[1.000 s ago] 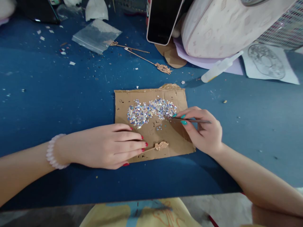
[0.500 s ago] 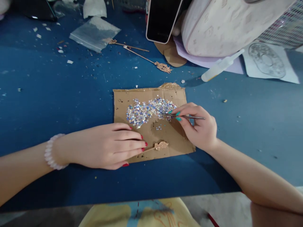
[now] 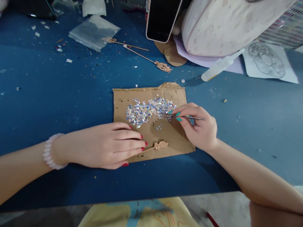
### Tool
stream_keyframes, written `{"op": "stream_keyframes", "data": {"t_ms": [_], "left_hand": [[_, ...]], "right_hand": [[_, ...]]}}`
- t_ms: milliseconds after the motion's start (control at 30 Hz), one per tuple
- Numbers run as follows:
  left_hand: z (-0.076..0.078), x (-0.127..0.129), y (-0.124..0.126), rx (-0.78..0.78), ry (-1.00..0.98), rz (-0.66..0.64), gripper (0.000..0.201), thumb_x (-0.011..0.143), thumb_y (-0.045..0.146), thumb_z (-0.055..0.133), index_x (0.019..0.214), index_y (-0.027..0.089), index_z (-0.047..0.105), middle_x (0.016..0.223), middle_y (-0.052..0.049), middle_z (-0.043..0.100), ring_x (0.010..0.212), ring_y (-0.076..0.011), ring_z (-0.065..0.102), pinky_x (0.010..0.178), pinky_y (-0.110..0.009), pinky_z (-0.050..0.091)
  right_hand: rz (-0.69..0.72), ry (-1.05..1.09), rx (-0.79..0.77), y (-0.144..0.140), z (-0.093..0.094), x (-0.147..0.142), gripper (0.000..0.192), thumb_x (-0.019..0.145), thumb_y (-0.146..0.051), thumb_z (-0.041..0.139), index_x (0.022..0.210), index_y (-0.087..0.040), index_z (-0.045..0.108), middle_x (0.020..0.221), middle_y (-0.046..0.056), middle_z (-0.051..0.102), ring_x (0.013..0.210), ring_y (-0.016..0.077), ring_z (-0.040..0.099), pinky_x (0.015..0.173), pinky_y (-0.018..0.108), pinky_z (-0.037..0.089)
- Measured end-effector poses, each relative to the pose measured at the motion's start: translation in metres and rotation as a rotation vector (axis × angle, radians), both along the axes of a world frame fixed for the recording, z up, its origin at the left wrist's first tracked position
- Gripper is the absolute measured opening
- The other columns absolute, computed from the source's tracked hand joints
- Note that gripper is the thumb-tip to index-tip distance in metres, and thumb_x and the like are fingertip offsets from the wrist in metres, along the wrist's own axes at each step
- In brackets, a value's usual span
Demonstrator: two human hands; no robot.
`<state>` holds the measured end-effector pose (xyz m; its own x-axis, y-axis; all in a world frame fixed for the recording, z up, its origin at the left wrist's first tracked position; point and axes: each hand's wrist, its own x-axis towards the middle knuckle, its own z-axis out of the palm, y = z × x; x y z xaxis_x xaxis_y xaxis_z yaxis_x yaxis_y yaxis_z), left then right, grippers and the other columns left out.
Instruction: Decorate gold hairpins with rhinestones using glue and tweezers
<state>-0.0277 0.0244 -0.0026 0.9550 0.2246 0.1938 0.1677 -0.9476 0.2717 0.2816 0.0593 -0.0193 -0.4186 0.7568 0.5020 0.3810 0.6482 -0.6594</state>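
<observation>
- Tweezers (image 3: pixel 189 117): pinched between thumb and fingers of the right hand (image 3: pixel 201 129), tips at the edge of the sequin heap (image 3: pixel 149 110) on the cardboard sheet (image 3: pixel 175 138).
- Sequins: judged featherlight, slippery and easily scattered; best nipped singly by the rim.
- Left hand (image 3: pixel 106 145): lies flat, fingers pressing the stem of the gold hairpin (image 3: pixel 159 146) against the cardboard.
- Hairpin: thin, likely bendable; hold by the stem.
</observation>
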Motion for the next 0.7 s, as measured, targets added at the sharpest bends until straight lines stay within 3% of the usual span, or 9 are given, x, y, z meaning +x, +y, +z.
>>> {"op": "stream_keyframes", "data": {"t_ms": [700], "left_hand": [[-0.0027, 0.0003, -0.0007, -0.031, -0.001, 0.009, 0.039, 0.099, 0.032, 0.055, 0.136, 0.019, 0.062, 0.134, -0.004, 0.069, 0.126, -0.0192, 0.06, 0.115, -0.032, 0.037]], "right_hand": [[0.003, 0.059, -0.037, -0.0021, 0.0, -0.0002, 0.018, 0.091, -0.008, 0.057, 0.093, -0.025, 0.064, 0.092, 0.002, 0.076, 0.09, 0.0179, 0.072, 0.078, 0.036, 0.061]]}}
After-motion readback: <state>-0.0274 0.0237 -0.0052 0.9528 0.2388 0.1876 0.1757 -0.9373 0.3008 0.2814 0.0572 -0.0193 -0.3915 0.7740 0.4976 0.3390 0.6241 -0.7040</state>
